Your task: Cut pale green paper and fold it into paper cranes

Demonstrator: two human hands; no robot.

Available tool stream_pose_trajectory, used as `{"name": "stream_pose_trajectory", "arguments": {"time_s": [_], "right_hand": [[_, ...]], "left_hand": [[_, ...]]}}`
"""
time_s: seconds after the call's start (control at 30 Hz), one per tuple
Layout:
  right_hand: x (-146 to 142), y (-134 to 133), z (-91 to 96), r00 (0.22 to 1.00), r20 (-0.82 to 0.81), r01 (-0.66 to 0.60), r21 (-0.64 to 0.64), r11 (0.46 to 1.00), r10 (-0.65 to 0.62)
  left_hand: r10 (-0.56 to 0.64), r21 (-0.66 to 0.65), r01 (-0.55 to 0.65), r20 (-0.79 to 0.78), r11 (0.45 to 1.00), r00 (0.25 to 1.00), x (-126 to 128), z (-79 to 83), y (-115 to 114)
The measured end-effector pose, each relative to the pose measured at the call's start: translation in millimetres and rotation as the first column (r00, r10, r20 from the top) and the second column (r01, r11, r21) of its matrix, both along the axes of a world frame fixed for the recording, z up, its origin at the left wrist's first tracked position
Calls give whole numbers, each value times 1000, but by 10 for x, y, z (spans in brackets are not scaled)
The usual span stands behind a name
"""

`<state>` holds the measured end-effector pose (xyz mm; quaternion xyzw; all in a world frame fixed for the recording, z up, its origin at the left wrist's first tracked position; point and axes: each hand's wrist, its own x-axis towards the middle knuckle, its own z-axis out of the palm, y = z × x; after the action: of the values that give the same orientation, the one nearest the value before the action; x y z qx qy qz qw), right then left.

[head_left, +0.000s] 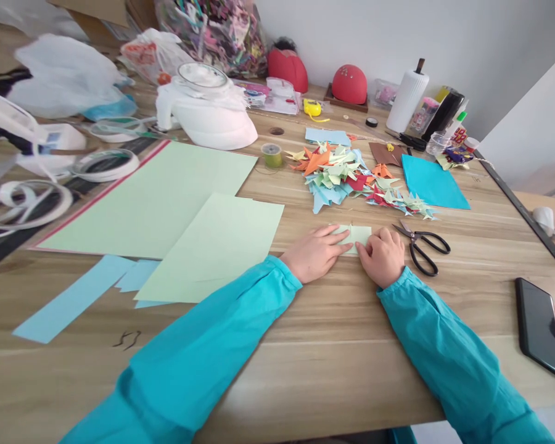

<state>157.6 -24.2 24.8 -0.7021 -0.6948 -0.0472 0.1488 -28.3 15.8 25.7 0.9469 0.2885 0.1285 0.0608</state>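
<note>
A small light-green folded paper (359, 234) lies flat on the wooden table (333, 345). My left hand (315, 251) rests on its left part with the fingers laid flat over it. My right hand (383, 256) is curled, its fingertips pressing the paper's lower right edge. Both arms wear teal sleeves. Just beyond the paper lies a pile of folded paper cranes (351, 179) in green, blue, orange and red.
Black scissors (423, 245) lie right of my right hand, a black phone (541, 327) near the right edge. Large light-green sheets (166, 197) and blue strips (69, 302) cover the left. A teal sheet (432, 182), tape rolls (105, 164), a white container (208, 111) and clutter stand behind.
</note>
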Motion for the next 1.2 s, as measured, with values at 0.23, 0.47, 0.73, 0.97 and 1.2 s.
{"name": "stream_pose_trajectory", "arguments": {"time_s": [0.23,0.47,0.73,0.97,1.2], "right_hand": [[-9,-7,11,1000,4,6,-2,1000,-6],[-8,-1,13,1000,-9,7,-14,1000,-7],[43,-42,-6,996,-86,-24,-27,999,21],[210,27,-54,961,-257,-116,-24,993,106],[202,27,-95,966,-240,-95,26,995,98]], "left_hand": [[-25,96,22,25,995,999,37,30,-132],[-1,64,5,-61,998,998,32,48,-173],[23,87,-17,-75,996,997,41,50,-194],[2,100,3,-52,995,999,14,2,-163],[6,124,0,-46,992,999,25,2,-166]]}}
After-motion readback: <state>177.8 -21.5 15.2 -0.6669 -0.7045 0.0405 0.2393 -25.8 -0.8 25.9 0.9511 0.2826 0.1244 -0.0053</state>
